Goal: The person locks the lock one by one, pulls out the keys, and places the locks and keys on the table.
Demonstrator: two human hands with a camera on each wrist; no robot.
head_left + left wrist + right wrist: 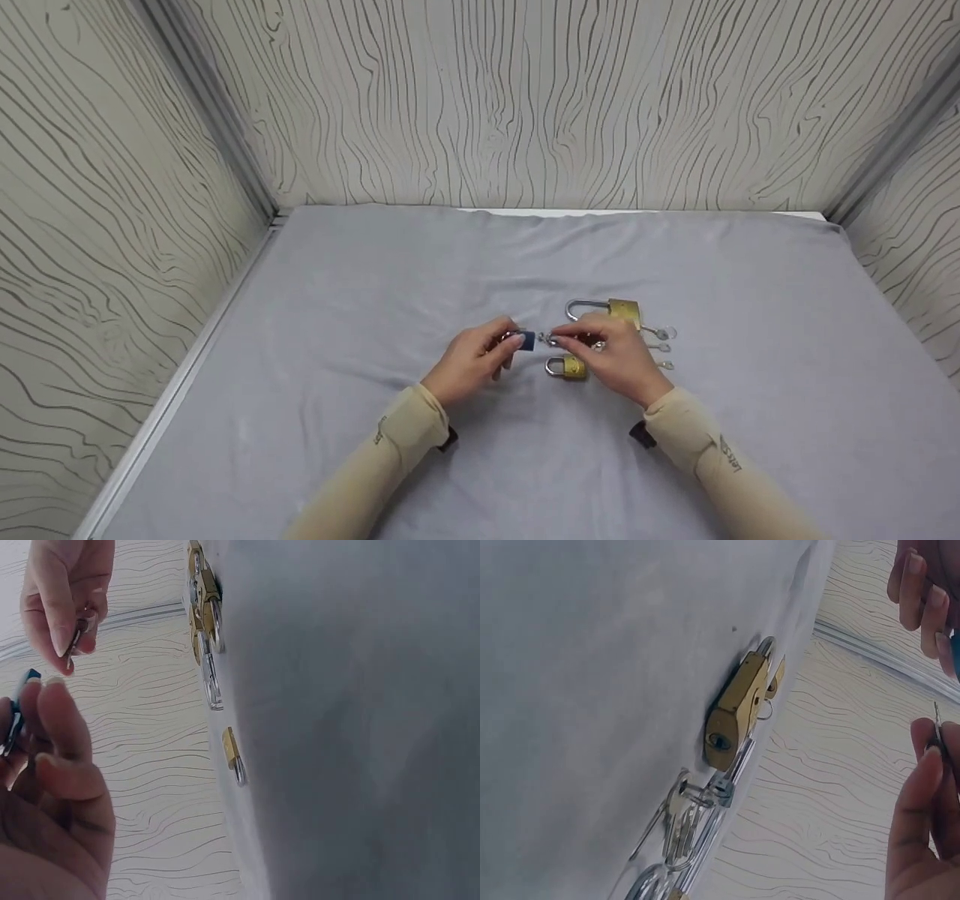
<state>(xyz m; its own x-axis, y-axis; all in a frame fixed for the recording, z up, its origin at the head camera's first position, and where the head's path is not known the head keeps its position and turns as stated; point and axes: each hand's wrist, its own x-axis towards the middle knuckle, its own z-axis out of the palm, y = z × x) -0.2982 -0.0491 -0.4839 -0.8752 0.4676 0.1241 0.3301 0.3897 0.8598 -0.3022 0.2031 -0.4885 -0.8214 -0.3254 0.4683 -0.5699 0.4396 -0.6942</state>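
Between the thumb and fingers of my left hand (471, 358) is a small blue padlock (528, 342), its body turned toward the other hand. My right hand (619, 361) pinches a small metal key (937, 718), and its tip points at the padlock across a short gap. Both hands are raised above the cloth, as the left wrist view shows. Right below the right hand's fingers lies a small brass padlock (575, 367) with its keyhole end (719, 741) facing the right wrist camera. The right hand partly covers a larger brass padlock (624, 308) behind it.
Several keys (664, 347) lie in a column right of the padlocks, partly behind the right hand. A grey cloth (360, 300) with light wrinkles covers the table. Wood-grain patterned panels (495, 105) enclose the back and sides.
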